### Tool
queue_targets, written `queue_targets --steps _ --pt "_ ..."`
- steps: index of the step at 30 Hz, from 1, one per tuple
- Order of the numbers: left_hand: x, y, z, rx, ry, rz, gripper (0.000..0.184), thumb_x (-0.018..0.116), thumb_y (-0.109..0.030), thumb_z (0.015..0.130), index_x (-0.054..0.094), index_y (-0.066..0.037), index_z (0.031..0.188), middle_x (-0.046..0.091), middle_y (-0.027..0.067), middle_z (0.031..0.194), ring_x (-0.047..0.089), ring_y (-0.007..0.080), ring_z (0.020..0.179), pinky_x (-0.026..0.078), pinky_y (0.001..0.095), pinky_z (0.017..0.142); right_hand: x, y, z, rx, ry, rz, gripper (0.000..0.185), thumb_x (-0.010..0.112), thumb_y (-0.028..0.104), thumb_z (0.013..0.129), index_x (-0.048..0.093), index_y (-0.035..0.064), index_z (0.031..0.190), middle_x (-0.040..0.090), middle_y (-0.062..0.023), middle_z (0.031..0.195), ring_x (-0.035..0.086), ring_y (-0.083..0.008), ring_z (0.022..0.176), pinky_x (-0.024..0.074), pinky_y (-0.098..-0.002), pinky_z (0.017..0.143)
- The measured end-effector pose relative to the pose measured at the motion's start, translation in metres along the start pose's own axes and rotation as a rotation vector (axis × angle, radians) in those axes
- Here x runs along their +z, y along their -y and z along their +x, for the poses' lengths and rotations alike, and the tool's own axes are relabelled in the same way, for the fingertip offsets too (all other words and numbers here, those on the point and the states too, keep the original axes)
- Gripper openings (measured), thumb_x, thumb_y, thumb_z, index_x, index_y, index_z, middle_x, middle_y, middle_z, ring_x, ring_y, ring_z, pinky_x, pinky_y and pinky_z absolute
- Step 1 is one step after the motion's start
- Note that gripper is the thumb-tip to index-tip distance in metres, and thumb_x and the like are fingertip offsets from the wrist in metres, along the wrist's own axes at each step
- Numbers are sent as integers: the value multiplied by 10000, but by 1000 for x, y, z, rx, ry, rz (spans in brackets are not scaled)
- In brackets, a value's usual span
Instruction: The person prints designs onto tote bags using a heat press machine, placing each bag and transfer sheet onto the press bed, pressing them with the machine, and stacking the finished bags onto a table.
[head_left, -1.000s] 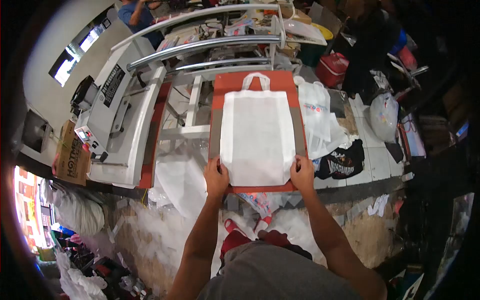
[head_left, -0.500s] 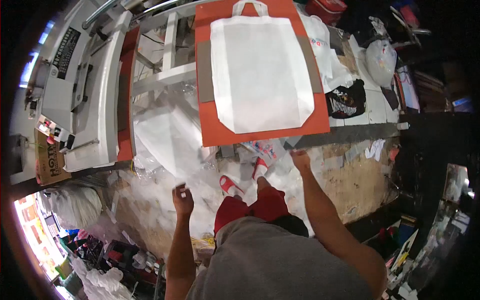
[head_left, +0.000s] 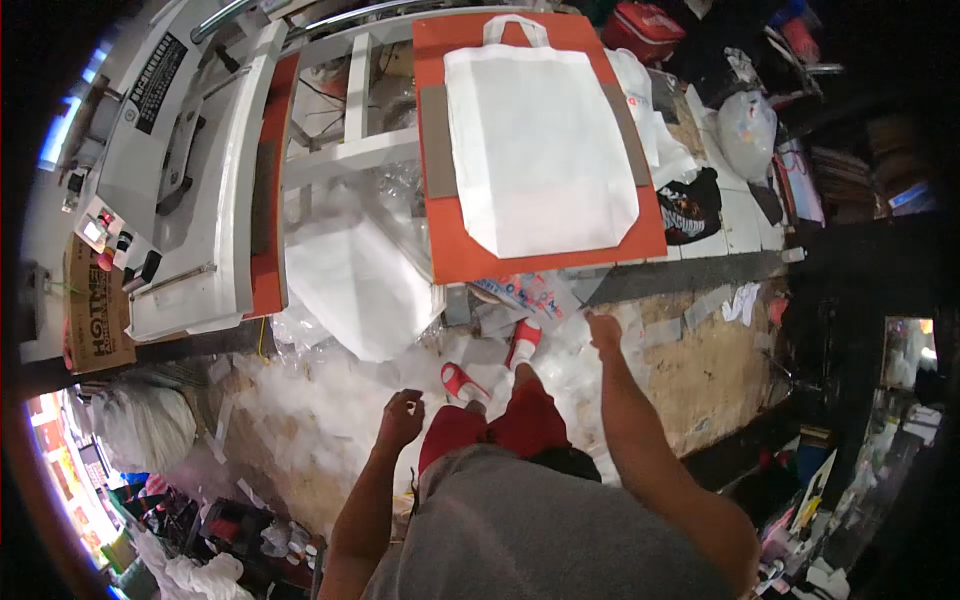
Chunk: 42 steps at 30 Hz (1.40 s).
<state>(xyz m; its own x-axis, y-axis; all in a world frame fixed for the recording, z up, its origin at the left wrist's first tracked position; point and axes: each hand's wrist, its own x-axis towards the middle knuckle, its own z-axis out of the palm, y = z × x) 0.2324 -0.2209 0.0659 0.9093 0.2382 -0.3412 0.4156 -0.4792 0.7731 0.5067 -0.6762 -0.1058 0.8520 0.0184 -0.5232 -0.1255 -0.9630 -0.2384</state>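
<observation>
A white tote bag with its handle at the far end lies flat on an orange-red board. My left hand hangs above the floor, left of my red shorts, with fingers loosely bent and apart and nothing seen in them. Beyond it, a stack of white bags lies low beside the board. Near the board's front edge, my right hand is held out with fingers half curled, and I see nothing in it. A printed plastic sheet is close to its left. Neither hand touches the tote bag.
To the left stands a white press frame with a second orange-red board. A cardboard box sits at its near end. On the right are a black printed cloth, a red case and a filled plastic bag. Scraps litter the floor.
The view has shifted, so the board and tote bag sit slightly farther right. My left hand has moved right, nearer my body. My right hand stays near the board's front edge.
</observation>
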Motion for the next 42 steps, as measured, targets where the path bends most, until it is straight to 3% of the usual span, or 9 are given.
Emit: queue_targets --steps 3,4,7,9,15,17,21,26,42 --pt "3 -58 25 -48 45 -83 169 617 -75 894 660 -7 1043 681 184 1009 689 291 897 565 380 750 55 11 31 166 -82 632 499 609 533 892 694 41 898 621 -83 657 649 -217 621 526 -419 567" --pt "2 -69 26 -34 61 -56 186 611 -67 889 654 -7 1061 682 178 1018 683 296 932 559 390 787 94 -9 50 -249 -369 787 423 697 477 818 714 55 850 659 -113 707 672 -226 669 525 -408 596" --pt "5 -73 21 33 60 7 213 621 -57 872 637 -2 1077 686 176 1022 679 317 939 550 400 825 39 33 34 239 -374 625 267 711 316 782 720 52 822 699 -154 767 694 -275 710 535 -427 631" --pt "12 -71 20 156 58 18 233 637 -50 852 631 -3 1080 679 184 1058 668 339 964 538 411 859 -21 45 -1 53 -535 348 194 663 216 769 717 46 847 708 -183 810 698 -345 752 538 -460 684" --pt "61 -195 63 405 222 49 661 790 -224 761 517 -50 1338 451 189 1433 401 398 1348 367 457 1111 -136 90 -117 -582 118 94 192 652 161 799 625 31 937 679 -209 818 674 -399 789 530 -486 703" --pt "66 -233 78 472 260 85 622 790 -238 776 538 -47 1312 505 187 1376 455 380 1305 390 449 1089 -250 157 -164 -653 416 279 147 662 147 821 647 30 908 700 -176 844 694 -339 778 546 -409 733" --pt "38 -251 125 266 538 -86 369 757 -198 858 623 -35 1162 664 142 1163 635 260 1099 500 400 958 -329 170 -125 -688 -2 576 127 706 102 859 616 57 937 645 -84 750 645 -140 714 520 -306 648" --pt "-26 -278 196 115 346 -840 249 646 -55 943 532 -30 1163 653 75 980 653 141 878 547 274 736 -366 200 -22 -546 -215 1127 123 618 108 939 591 7 873 633 -40 758 596 -87 693 480 -262 619" --pt "-34 -305 293 349 -560 71 298 641 -79 847 592 -28 1137 606 157 1070 590 290 1000 486 388 870 -391 297 114 -450 -649 603 168 627 146 835 634 3 923 688 -180 779 692 -324 750 534 -422 682"
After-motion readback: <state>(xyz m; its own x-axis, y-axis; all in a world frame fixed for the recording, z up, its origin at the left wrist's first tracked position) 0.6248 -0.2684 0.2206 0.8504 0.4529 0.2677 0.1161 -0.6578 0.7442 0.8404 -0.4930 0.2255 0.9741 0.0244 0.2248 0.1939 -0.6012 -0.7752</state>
